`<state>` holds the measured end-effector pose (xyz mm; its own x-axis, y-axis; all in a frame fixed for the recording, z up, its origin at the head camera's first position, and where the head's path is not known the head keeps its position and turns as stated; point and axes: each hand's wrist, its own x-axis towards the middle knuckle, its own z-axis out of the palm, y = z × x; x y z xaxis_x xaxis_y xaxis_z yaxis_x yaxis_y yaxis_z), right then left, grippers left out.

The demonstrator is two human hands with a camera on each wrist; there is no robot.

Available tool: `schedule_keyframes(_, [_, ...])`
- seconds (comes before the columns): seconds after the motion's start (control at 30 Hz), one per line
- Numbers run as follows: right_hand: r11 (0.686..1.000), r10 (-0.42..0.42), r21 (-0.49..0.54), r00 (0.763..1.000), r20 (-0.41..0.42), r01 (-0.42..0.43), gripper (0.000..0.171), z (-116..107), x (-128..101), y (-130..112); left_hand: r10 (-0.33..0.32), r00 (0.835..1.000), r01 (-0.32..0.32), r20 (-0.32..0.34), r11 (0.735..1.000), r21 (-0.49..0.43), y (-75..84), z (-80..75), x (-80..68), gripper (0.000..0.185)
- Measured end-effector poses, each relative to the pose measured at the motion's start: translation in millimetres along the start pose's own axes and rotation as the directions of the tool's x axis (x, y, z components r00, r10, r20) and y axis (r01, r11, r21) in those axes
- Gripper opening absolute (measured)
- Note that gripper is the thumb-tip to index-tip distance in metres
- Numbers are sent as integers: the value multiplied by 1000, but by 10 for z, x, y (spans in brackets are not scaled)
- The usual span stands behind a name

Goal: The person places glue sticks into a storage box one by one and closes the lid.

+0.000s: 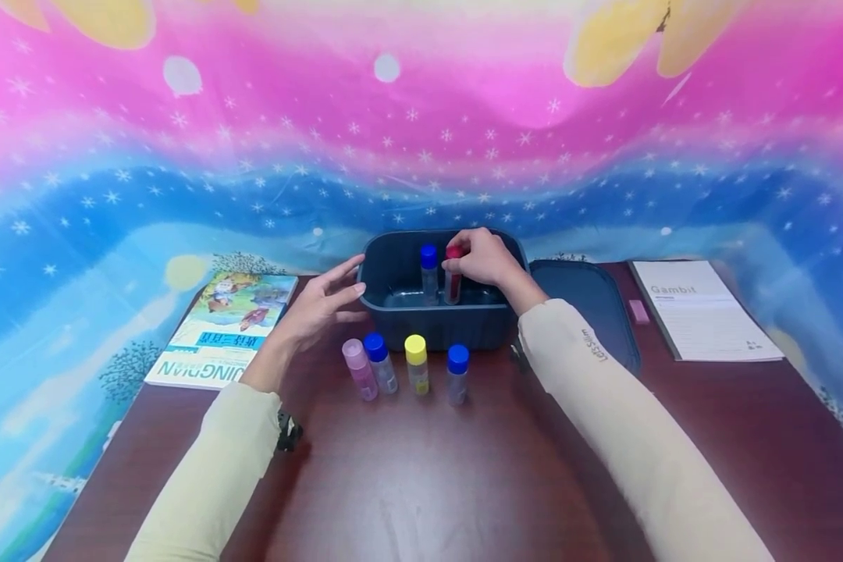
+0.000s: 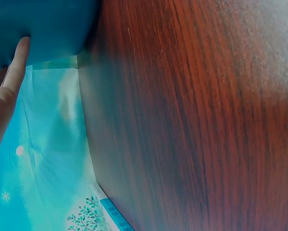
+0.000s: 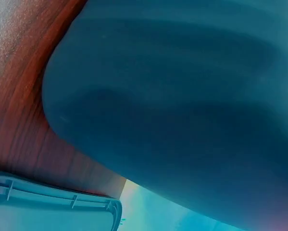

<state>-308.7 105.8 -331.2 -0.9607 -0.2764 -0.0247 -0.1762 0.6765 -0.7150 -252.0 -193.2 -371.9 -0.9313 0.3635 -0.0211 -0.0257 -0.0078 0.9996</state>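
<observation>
A dark blue tub (image 1: 400, 318) stands at the back middle of the wooden table. Inside it a blue-capped vial (image 1: 429, 273) stands upright beside a red-capped vial (image 1: 453, 279). My right hand (image 1: 479, 257) reaches over the tub's rim and pinches the red cap. My left hand (image 1: 323, 303) rests with straight fingers against the tub's left wall; a fingertip (image 2: 19, 53) touches the tub (image 2: 43, 26) in the left wrist view. In front of the tub stand a pink-capped vial (image 1: 360, 369), a blue-capped vial (image 1: 380, 362), a yellow-capped vial (image 1: 417, 363) and another blue-capped vial (image 1: 457, 373). The right wrist view shows only the tub's outer wall (image 3: 182, 110).
The tub's lid (image 1: 597, 308) lies flat to its right, also seen as lid (image 3: 47, 211). A picture book (image 1: 225, 328) lies at the left, a printed sheet (image 1: 702, 308) and a small pink eraser (image 1: 638, 311) at the right. A starry cloth backdrop (image 1: 421, 140) hangs behind the table.
</observation>
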Motion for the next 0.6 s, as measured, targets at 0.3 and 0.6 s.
schedule_keyframes(0.3, [1000, -11, 0, 999, -44, 11, 40, -34, -34, -25, 7, 1000, -7, -10, 1000, 13, -1, 6, 23, 65])
schedule_keyframes(0.6, [992, -126, 1, 975, -182, 129, 42, -123, -300, -86, 8, 1000, -8, -3, 1000, -6, -17, 7, 8, 65])
